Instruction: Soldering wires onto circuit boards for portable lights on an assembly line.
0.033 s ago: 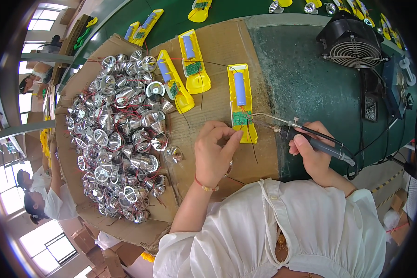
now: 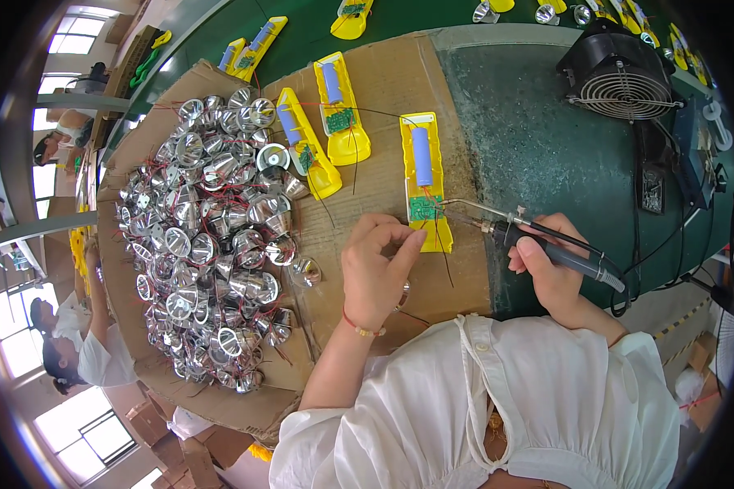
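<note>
My right hand (image 2: pixel 553 265) grips a soldering iron (image 2: pixel 559 257) with a thin metal feed tube along it. The iron's tip meets the green circuit board (image 2: pixel 423 209) in a yellow plastic housing (image 2: pixel 440 238), which also holds a purple cylindrical battery (image 2: pixel 422 155). At the board's lower left, the thumb and forefinger of my left hand (image 2: pixel 375 265) are pinched together; whatever lies between them is too small to make out. A shiny reflector (image 2: pixel 403 297) shows partly from behind that hand, close to a dark wire.
Many silver reflectors with wires (image 2: pixel 212 236) fill the cardboard (image 2: pixel 302 350) on the left. Two similar yellow housings (image 2: pixel 351 148) lie beyond my left hand. A black fan (image 2: pixel 620 73) stands at the far right, beside a blue box (image 2: pixel 693 155). Other people (image 2: pixel 90 346) work at left.
</note>
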Tool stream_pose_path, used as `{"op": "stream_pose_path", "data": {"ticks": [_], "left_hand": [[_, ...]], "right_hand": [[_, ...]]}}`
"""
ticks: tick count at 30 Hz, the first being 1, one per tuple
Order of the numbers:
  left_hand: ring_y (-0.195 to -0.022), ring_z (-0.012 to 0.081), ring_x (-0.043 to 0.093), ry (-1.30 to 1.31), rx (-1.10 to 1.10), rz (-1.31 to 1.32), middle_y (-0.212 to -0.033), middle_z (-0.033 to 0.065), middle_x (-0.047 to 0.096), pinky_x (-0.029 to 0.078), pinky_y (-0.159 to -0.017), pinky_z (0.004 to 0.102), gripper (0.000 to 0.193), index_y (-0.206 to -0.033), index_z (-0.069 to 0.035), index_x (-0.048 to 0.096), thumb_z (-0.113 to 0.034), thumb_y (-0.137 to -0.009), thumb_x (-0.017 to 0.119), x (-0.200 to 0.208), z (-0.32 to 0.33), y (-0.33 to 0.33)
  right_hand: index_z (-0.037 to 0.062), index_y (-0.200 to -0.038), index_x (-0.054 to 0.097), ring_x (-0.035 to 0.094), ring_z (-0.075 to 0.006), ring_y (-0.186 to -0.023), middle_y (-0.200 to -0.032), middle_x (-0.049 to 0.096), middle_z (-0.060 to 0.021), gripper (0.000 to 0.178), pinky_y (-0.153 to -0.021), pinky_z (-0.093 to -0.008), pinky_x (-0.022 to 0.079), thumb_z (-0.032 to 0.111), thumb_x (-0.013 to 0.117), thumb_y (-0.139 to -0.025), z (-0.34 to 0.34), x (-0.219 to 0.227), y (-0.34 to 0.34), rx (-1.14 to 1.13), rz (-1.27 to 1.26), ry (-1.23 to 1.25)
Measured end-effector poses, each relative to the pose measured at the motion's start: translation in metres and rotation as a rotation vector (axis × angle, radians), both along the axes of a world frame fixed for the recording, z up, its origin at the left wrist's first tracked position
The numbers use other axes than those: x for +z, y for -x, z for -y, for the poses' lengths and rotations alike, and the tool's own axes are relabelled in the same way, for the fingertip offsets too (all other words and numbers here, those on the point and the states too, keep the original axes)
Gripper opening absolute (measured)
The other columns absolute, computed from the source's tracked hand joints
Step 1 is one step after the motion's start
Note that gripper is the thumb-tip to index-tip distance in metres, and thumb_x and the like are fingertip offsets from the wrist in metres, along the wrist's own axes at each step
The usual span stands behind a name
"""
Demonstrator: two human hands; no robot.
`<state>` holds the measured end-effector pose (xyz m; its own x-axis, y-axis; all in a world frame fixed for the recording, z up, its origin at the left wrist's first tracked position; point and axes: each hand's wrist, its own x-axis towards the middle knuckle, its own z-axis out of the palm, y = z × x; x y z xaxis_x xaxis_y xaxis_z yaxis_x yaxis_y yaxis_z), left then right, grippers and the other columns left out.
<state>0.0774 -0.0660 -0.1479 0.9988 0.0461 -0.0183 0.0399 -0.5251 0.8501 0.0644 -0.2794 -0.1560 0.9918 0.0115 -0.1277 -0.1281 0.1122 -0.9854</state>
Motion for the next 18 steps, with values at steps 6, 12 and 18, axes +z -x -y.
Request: {"op": "stream_pose_path", "data": {"ticks": [6, 12, 18], "left_hand": [[-0.064, 0.0169, 0.058, 0.004, 0.066, -0.01, -0.08, 0.0096, 0.059, 0.045, -0.056, 0.0264, 0.012, -0.076, 0.003, 0.062, -0.008, -0.078, 0.066, -0.005, 0.0, -0.002], [-0.061, 0.0217, 0.057, -0.041, 0.114, -0.008, -0.075, 0.0106, 0.059, 0.044, -0.057, 0.03, 0.013, -0.072, 0.002, 0.061, -0.01, -0.076, 0.066, -0.009, 0.002, -0.008], [-0.06, 0.0095, 0.048, -0.039, 0.12, 0.041, -0.07, 0.0059, 0.054, 0.039, -0.055, 0.023, 0.017, -0.069, 0.005, 0.057, -0.007, -0.078, 0.065, -0.013, 0.003, -0.007]], "right_hand": [[-0.0015, -0.087, 0.052, 0.057, -0.0101, -0.06, -0.073, 0.06, -0.0091, 0.016, -0.053, -0.0227, 0.048, 0.009, 0.063, -0.082, -0.004, 0.0, -0.001, 0.021, -0.03, -0.06], [-0.0024, -0.086, 0.053, 0.058, -0.0099, -0.059, -0.071, 0.061, -0.0084, 0.014, -0.052, -0.0229, 0.049, 0.007, 0.062, -0.081, -0.009, -0.003, -0.005, 0.007, -0.012, -0.035], [-0.0016, -0.084, 0.053, 0.058, -0.0094, -0.058, -0.071, 0.061, -0.0082, 0.012, -0.051, -0.0219, 0.048, 0.007, 0.062, -0.081, -0.011, -0.004, -0.007, 0.043, -0.043, -0.027]]}}
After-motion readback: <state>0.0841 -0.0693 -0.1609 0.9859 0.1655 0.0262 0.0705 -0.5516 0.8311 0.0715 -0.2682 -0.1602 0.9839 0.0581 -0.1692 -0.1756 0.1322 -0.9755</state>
